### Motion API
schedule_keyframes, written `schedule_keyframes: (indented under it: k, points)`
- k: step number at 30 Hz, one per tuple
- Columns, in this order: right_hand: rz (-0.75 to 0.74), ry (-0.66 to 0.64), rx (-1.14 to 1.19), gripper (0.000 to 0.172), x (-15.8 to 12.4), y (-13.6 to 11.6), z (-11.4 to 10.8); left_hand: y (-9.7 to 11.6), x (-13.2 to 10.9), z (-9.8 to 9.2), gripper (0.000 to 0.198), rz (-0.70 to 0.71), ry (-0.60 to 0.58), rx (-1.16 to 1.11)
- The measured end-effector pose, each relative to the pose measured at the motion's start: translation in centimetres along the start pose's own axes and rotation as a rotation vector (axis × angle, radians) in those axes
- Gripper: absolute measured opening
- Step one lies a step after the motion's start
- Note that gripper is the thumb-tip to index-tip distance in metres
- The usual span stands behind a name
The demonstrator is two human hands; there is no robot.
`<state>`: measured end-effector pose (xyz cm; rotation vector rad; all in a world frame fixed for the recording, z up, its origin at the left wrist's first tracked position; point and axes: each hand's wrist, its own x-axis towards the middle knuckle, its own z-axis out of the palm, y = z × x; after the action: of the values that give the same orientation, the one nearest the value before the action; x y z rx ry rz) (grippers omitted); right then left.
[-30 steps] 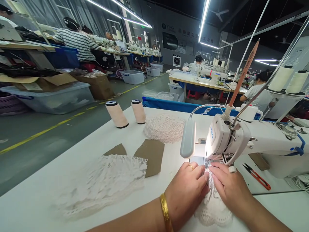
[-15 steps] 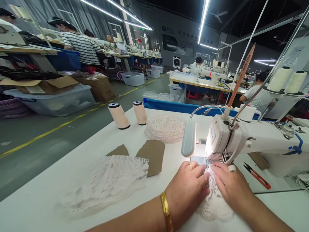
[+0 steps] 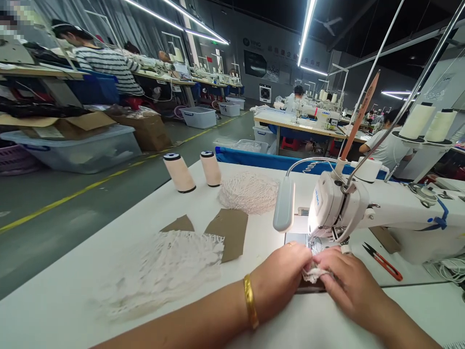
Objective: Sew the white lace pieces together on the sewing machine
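Two bare hands hold a piece of white lace (image 3: 312, 275) at the needle end of a white sewing machine (image 3: 334, 203), on a pale bench (image 3: 65, 300). The left hand (image 3: 286, 266), a gold bangle (image 3: 250, 300) at its wrist, closes its fingers on the lace's left side; the right hand (image 3: 350, 278) grips the opposite side, thumb below and fingers above. The lace's far part lies under the needle area and its near part comes back toward the wearer, bunched between the hands. What shows of it runs away from the wearer, into the machine; the fingers cover much of the piece, so its full long axis cannot be told. A lit lamp (image 3: 284, 203) hangs just left of the machine head, and orange-handled snips (image 3: 383, 261) lie to the right, blades pointing away and to the left. To the left, a spread of lace (image 3: 174, 266) slants from near left to far right, its far edge overlapping a brown card (image 3: 232, 235). Beyond sit a rounded lace pile (image 3: 249, 191) and two peach thread cones (image 3: 179, 173). In the background, a person in a striped shirt (image 3: 107, 68) bends over another bench.
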<state>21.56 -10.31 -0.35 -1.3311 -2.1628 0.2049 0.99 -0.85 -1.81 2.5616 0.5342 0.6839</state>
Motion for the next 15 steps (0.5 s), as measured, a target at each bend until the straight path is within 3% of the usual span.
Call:
schedule_keyframes:
  k: [3, 6, 10, 15]
  points:
    - [0.083, 0.195, 0.052, 0.02, 0.3, 0.1, 0.6, 0.1, 1.1, 0.1, 0.015, -0.133, 0.036, -0.116]
    - [0.171, 0.315, 0.087, 0.019, 0.6, 0.0, 1.1, 0.2, 2.0, -0.3, 0.013, -0.234, -0.013, -0.193]
    - [0.248, 0.368, 0.15, 0.022, 1.0, 0.1, 1.5, 0.1, 2.6, -0.8, 0.011, -0.279, -0.075, -0.267]
    - [0.22, 0.374, 0.144, 0.026, 1.1, -0.1, 1.4, 0.2, 2.5, -0.8, 0.011, -0.338, -0.068, -0.348]
